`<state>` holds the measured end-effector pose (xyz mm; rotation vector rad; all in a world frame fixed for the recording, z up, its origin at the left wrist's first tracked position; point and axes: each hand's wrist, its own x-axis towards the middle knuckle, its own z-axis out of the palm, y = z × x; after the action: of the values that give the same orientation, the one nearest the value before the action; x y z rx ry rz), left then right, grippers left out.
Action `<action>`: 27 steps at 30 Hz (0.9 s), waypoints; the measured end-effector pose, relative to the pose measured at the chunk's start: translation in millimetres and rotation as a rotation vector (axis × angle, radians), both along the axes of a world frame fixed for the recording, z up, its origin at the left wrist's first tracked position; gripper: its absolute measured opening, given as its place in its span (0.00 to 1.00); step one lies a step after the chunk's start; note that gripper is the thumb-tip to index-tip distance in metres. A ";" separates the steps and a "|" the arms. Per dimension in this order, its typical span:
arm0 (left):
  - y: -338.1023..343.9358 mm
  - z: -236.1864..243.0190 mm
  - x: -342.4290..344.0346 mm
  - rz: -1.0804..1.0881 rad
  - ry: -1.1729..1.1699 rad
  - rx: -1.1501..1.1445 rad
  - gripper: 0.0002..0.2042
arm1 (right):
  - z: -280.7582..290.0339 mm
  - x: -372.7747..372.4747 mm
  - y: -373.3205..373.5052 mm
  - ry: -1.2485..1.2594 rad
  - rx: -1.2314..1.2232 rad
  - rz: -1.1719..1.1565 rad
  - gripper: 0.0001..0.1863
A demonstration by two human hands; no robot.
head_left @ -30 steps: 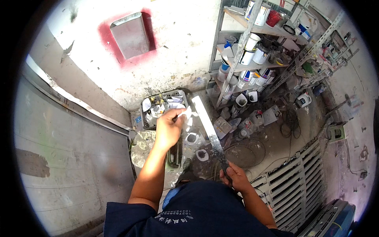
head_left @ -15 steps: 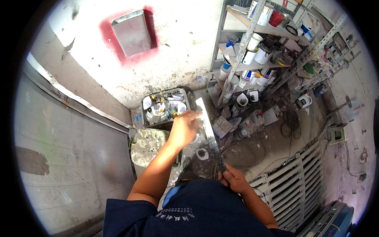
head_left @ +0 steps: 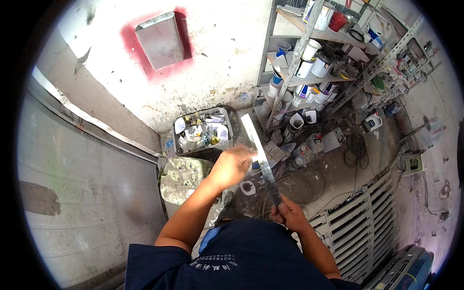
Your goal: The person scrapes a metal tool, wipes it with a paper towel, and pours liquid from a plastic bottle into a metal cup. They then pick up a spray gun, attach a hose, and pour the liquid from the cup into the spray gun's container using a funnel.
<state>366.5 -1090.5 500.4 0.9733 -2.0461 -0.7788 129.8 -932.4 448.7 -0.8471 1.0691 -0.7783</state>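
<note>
My right hand point(head_left: 288, 214) grips the near end of a long flat metal strip point(head_left: 259, 150) that points away from me toward the shelves. My left hand point(head_left: 232, 164) rests against the strip's left side about halfway along, fingers curled at its edge. Beyond the hands stands a grey plastic crate point(head_left: 203, 130) full of small bottles and scraps. Below my left forearm sits a paint-splashed round drum point(head_left: 183, 176).
A metal rack point(head_left: 309, 53) holds several paint cans and tubs at the upper right. More cans, a cable coil point(head_left: 295, 188) and a white slatted grille point(head_left: 357, 232) lie on the floor. A wall with a metal box point(head_left: 160, 39) on a red patch is ahead.
My left hand has moved from near the crate rightward and closer to me, onto the strip's middle. The right hand keeps its hold on the strip's near end.
</note>
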 end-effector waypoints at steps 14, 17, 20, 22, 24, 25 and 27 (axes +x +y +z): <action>-15.6 -48.5 110.6 0.268 0.400 0.743 0.11 | 16.5 8.4 -18.2 -0.326 0.050 -0.159 0.20; -17.3 -87.1 133.9 0.406 0.506 0.865 0.11 | 17.8 13.8 -24.1 -0.285 0.069 -0.118 0.19; -13.7 -157.7 171.4 0.572 0.559 0.961 0.13 | 5.5 16.3 -29.4 -0.213 0.097 -0.090 0.18; -7.8 -185.8 184.8 0.697 0.532 1.034 0.16 | -10.9 17.9 -27.3 -0.236 0.085 -0.103 0.17; 7.6 -227.9 215.1 0.801 0.577 1.083 0.19 | -7.8 33.7 -31.0 -0.183 0.144 -0.182 0.17; 17.0 -260.1 237.2 0.860 0.566 1.097 0.21 | -11.8 36.2 -31.8 -0.146 0.152 -0.177 0.18; 25.5 -279.5 253.0 0.920 0.549 1.147 0.22 | -18.5 37.7 -32.4 -0.087 0.179 -0.202 0.19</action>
<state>619.5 -1064.9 220.9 1.8102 -0.4068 -1.4462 167.4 -964.8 430.3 -0.5545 1.1398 -0.8652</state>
